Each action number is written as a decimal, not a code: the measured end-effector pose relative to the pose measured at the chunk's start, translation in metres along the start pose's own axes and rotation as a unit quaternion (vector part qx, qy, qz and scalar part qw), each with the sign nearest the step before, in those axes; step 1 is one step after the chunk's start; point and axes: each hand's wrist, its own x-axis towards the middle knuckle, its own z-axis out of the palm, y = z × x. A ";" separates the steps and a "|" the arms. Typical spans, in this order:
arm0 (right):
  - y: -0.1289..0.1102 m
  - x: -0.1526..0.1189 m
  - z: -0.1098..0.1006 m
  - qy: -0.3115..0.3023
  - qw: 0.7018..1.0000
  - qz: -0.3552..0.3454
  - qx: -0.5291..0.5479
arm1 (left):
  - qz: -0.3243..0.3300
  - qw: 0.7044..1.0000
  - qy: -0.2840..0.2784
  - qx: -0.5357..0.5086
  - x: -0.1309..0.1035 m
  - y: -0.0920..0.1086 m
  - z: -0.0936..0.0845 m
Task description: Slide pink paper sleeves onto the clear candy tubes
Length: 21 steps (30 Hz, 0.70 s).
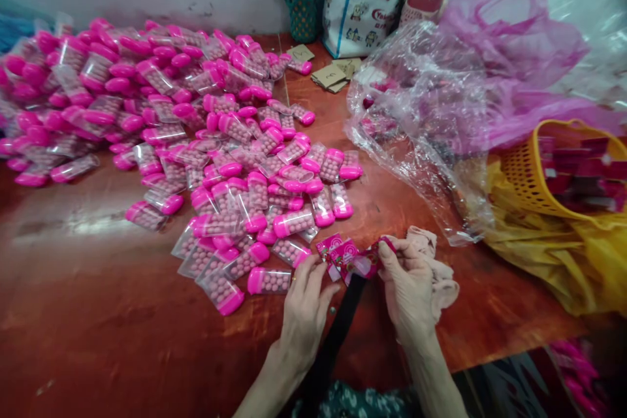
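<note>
My right hand (407, 277) pinches the end of a pink printed packaging piece (373, 260) between thumb and fingers. More pink printed pieces (337, 251) lie to its left, just beyond the fingertips of my left hand (304, 304). That hand's thumb is apart from its curved fingers, and I see nothing held in it. Beside it lies a small clear container with a pink cap and pink balls (270, 281). From the printed pieces a black strap (343, 317) runs down toward my body. A crumpled beige cloth-like thing (443, 284) is right of my right hand.
A large heap of similar capped containers (166, 91) covers the table's (122, 326) left and middle. Crumpled clear plastic (416, 98), a pink bag (519, 32) and a yellow basket (524, 170) of dark pink packets stand right. Cardboard pieces (330, 76) and a printed bag (362, 6) are behind.
</note>
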 end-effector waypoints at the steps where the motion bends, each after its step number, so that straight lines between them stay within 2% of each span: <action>1: -0.002 0.000 -0.001 0.001 1.000 0.013 0.014 | 0.008 1.000 -0.004 0.006 -0.001 0.000 0.000; 6: -0.006 0.006 -0.007 -0.015 0.997 0.049 0.059 | 0.012 0.999 0.028 0.020 0.010 0.007 0.009; 9: -0.006 0.010 -0.009 -0.028 0.995 0.055 0.075 | 0.011 0.999 0.045 0.009 0.014 0.014 0.001; 11: -0.007 0.011 -0.010 -0.035 0.995 0.056 0.080 | 0.016 0.999 0.027 0.011 0.005 0.017 -0.010; 14: -0.006 0.010 -0.009 -0.046 0.994 0.057 0.082 | 0.021 0.996 -0.081 0.027 -0.027 0.016 -0.020; 16: -0.006 0.010 -0.007 -0.054 0.994 0.056 0.082 | 0.035 0.985 -0.164 0.031 -0.056 0.014 -0.019; 17: -0.005 0.009 -0.007 -0.058 0.994 0.054 0.081 | 0.045 0.982 -0.184 0.023 -0.070 0.015 -0.016; 19: -0.003 0.009 -0.006 -0.065 0.994 0.048 0.077 | 0.109 0.960 -0.256 -0.035 -0.093 0.018 -0.010; 21: 0.001 0.008 -0.006 -0.071 0.994 0.036 0.069 | 0.153 0.942 -0.293 -0.060 -0.106 0.023 -0.008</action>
